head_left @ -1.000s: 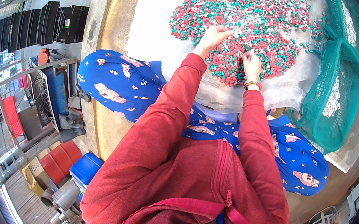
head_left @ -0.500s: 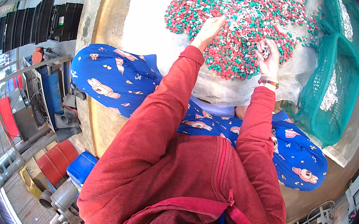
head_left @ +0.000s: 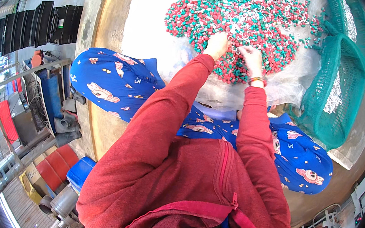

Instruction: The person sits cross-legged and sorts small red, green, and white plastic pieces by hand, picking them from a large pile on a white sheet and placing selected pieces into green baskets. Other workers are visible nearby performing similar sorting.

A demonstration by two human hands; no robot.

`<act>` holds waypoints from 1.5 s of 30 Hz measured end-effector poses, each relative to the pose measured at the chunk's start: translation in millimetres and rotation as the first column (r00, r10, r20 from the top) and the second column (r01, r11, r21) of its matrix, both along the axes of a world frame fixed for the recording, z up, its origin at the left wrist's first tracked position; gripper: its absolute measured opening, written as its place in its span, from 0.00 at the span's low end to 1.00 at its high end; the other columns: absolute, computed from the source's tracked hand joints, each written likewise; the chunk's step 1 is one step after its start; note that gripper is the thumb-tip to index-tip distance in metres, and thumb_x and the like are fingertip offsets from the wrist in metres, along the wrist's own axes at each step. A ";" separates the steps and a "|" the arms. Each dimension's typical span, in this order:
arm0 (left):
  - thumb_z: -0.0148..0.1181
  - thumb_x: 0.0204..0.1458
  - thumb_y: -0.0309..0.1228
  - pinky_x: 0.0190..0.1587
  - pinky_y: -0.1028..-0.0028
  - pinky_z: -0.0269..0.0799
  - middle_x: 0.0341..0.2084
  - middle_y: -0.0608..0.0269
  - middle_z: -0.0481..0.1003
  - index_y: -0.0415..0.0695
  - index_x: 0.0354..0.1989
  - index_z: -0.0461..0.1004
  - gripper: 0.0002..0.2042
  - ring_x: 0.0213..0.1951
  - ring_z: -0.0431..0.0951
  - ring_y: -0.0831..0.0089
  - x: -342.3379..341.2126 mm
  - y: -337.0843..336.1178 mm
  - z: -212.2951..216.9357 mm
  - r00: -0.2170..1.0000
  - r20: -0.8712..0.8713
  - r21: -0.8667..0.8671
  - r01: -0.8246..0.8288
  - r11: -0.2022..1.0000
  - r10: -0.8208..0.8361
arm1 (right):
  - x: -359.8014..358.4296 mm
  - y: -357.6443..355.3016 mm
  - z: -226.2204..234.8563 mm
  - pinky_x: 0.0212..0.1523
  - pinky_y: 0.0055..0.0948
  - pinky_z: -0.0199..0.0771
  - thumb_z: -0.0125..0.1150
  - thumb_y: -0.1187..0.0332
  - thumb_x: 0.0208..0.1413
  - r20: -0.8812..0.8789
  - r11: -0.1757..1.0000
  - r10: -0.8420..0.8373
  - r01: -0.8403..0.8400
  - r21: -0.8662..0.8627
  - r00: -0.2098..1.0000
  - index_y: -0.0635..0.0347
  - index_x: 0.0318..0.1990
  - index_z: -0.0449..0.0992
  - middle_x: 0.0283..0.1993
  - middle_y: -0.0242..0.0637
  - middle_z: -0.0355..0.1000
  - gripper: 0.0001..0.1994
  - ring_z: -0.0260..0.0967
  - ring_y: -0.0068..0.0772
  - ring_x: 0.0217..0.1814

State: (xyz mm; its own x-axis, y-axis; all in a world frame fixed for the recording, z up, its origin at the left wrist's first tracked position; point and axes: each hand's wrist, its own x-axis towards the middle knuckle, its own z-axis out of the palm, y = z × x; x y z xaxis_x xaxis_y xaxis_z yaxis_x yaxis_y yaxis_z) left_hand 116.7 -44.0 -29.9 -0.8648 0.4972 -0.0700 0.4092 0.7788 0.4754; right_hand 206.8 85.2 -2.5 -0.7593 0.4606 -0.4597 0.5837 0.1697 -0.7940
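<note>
A wide heap of small red and green pieces [head_left: 193,20] lies on a pale sheet [head_left: 145,24], with white hook-shaped pieces [head_left: 240,19] scattered over its middle. At the heap's near side my left hand [head_left: 217,46] is closed, its fingertips down among the pieces; whatever it pinches is hidden. Just to its right, my right hand [head_left: 251,60] is closed with thumb and fingers drawn together. A small white hook-shaped piece shows at its fingertips, close to the left hand. The hands are near each other but apart.
Green mesh baskets [head_left: 324,98] stand at the right, with shiny whitish material visible in them. My knees, under blue patterned cloth [head_left: 109,83], are at the near edge of the sheet. On the left are black stacked crates [head_left: 37,25] and a blue box [head_left: 80,172].
My right hand has moved left toward the left hand, and its palm with white pieces has turned out of sight. My left hand has come down nearer to me.
</note>
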 end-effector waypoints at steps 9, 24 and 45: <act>0.52 0.52 0.44 0.25 0.75 0.66 0.21 0.62 0.70 0.42 0.25 0.69 0.16 0.24 0.72 0.71 -35.3 -15.2 46.4 0.741 0.671 0.483 -0.404 0.777 -0.032 | -3.6 -25.9 -11.9 0.38 0.42 0.69 0.57 0.65 0.46 0.180 0.927 0.047 -0.110 0.358 0.983 0.59 0.33 0.74 0.31 0.48 0.73 0.09 0.71 0.47 0.39; 0.63 0.45 0.40 0.20 0.83 0.63 0.16 0.72 0.69 0.42 0.29 0.74 0.13 0.19 0.67 0.85 -23.5 -4.4 49.4 0.488 0.858 0.326 -0.279 0.903 -0.159 | 4.7 27.3 31.3 0.12 0.11 0.46 0.59 0.71 0.50 -0.241 0.660 -0.296 0.016 -0.751 0.924 0.61 0.34 0.71 0.26 0.30 0.70 0.06 0.56 0.11 0.17; 0.53 0.47 0.32 0.23 0.82 0.67 0.22 0.67 0.68 0.43 0.26 0.68 0.06 0.25 0.71 0.79 -25.5 -4.3 67.4 0.228 0.795 0.523 -0.728 0.444 -0.562 | 5.2 38.0 28.1 0.12 0.11 0.44 0.56 0.64 0.54 -0.172 0.621 -0.343 0.086 -0.779 0.923 0.62 0.35 0.73 0.26 0.28 0.68 0.10 0.54 0.12 0.16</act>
State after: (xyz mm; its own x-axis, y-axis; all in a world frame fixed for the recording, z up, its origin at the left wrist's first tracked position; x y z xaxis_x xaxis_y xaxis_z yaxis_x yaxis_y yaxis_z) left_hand 91.2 -48.3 37.5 -0.5141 0.7554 -0.4063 -0.7808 -0.2161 0.5862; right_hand 212.0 123.2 25.7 -0.8337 0.2230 -0.5052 0.2561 -0.6545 -0.7114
